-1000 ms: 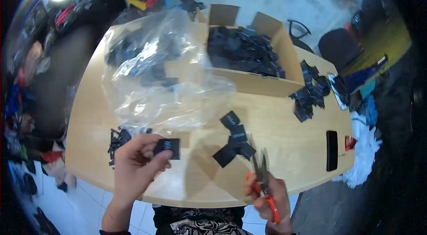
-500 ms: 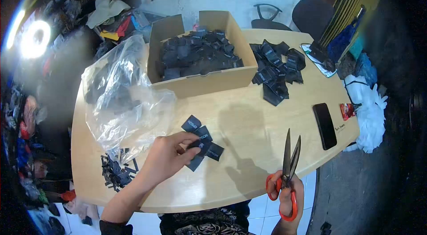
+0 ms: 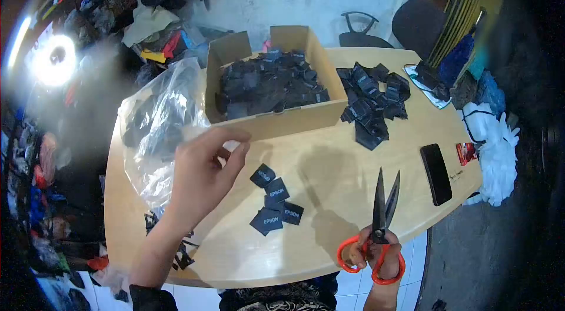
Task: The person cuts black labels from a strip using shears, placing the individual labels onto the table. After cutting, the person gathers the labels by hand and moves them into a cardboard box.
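My right hand [image 3: 376, 255] grips the scissors [image 3: 382, 223] by their red-orange handles, blades pointing away from me and slightly apart. In the air before the cardboard box, my left hand [image 3: 206, 167] holds nothing visible; its thumb and forefinger are curved with a small gap between them. To its right a small group of black fabric labels [image 3: 276, 190] lies overlapping on the table, several of them reading EPSON. Black cut scraps [image 3: 183, 258] lie partly hidden behind my left forearm.
The cardboard box [image 3: 276, 124] holds many black labels. Left of it lies a clear plastic bag [image 3: 156, 134]. A pile of black label strips [image 3: 374, 99] is right of the box. A black phone [image 3: 435, 175] and a red packet [image 3: 466, 153] are near the table's right edge.
My left hand has let go of a label on the small group and risen away toward the box. The scissors stay in my right hand, blades still apart. The view has shifted slightly.
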Motion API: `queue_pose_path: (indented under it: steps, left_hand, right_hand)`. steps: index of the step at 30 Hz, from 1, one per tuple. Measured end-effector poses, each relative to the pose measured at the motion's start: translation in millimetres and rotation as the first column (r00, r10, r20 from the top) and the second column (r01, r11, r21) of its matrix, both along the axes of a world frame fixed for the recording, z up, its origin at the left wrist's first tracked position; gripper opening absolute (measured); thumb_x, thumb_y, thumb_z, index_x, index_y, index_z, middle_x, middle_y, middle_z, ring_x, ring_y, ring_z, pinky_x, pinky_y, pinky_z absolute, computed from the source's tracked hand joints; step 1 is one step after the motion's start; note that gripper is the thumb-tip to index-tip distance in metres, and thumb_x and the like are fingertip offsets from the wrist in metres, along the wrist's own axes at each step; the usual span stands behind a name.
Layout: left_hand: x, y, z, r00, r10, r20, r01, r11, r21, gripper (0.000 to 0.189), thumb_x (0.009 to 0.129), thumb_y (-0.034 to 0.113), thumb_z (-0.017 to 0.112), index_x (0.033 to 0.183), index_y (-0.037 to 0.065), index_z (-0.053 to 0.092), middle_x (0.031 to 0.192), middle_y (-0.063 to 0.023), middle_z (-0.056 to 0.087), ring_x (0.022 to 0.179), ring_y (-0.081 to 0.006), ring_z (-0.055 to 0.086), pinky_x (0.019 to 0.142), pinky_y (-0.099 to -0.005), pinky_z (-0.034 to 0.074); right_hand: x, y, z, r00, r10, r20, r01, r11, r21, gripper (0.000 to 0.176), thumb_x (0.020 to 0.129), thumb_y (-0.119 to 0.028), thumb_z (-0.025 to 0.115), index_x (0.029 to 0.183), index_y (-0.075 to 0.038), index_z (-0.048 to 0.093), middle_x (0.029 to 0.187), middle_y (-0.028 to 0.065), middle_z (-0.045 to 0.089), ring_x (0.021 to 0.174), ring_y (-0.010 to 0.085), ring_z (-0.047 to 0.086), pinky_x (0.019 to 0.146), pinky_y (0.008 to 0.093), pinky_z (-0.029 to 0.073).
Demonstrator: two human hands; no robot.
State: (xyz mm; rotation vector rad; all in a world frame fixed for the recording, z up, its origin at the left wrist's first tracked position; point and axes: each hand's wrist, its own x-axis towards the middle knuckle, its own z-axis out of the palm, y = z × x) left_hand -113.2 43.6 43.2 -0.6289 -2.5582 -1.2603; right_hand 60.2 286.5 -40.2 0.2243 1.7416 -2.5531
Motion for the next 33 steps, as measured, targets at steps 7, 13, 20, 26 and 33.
queue_pose_path:
  steps: [7,13,20,26,33]
  left_hand:
    - [-39.6,71.0,-4.2,0.929,-0.363,-0.074,0.356,0.930,-0.095,0.014,0.075,0.007,0.063,0.087,-0.001,0.062,0.075,-0.0121,0.064,0.059,-0.0192,0.062,0.054,-0.0274,0.049]
    - [-59.6,169.0,-59.8,0.767,-0.569,-0.296,0.428,0.798,-0.425,0.021,0.077,0.012,0.061,0.095,0.001,0.059,0.078,-0.0166,0.062,0.065,-0.0346,0.060,0.061,-0.0390,0.050]
    - [-59.3,225.6,-82.2,0.717,-0.528,-0.454,0.261,0.808,-0.528,0.022,0.071,0.010,0.058,0.092,0.002,0.058,0.111,-0.0181,0.048,0.097,-0.0275,0.053,0.068,-0.0320,0.051]
    - [-76.3,234.8,-78.4,0.578,-0.683,-0.447,0.441,0.722,-0.533,0.014,0.070,0.003,0.057,0.084,0.002,0.059,0.124,-0.0191,0.041,0.112,-0.0328,0.043,0.084,-0.0395,0.043]
    - [-68.3,213.9,-9.1,0.691,-0.503,-0.520,0.571,0.820,-0.034,0.015,0.069,0.003,0.063,0.081,-0.002,0.056,0.101,-0.0152,0.059,0.096,-0.0265,0.055,0.083,-0.0354,0.043]
  right_hand:
    - [-9.2,9.4,-48.9,0.986,0.073,-0.150,-0.136,0.872,-0.470,0.082,0.068,-0.081,0.034,0.091,-0.003,0.043,0.061,0.0088,0.044,0.052,0.0166,0.040,0.048,0.0286,0.032]
    - [-16.6,10.8,-47.6,0.981,-0.085,-0.174,-0.011,0.873,-0.487,0.068,0.079,-0.071,0.033,0.093,-0.004,0.041,0.059,0.0051,0.039,0.050,0.0159,0.037,0.049,0.0288,0.032]
    - [-22.5,13.4,-38.5,0.986,-0.030,-0.166,-0.070,0.821,-0.567,0.061,0.082,-0.066,0.037,0.100,-0.008,0.043,0.067,0.0031,0.040,0.057,0.0138,0.037,0.055,0.0291,0.033]
    - [-23.4,16.4,-40.9,0.989,-0.011,-0.149,-0.075,0.828,-0.556,0.061,0.082,-0.064,0.041,0.101,-0.006,0.043,0.069,0.0035,0.041,0.058,0.0138,0.039,0.054,0.0277,0.033]
    - [-20.1,13.3,-34.1,0.987,-0.060,-0.149,-0.039,0.814,-0.579,0.057,0.083,-0.060,0.043,0.099,-0.005,0.044,0.066,0.0032,0.040,0.056,0.0134,0.039,0.052,0.0280,0.033]
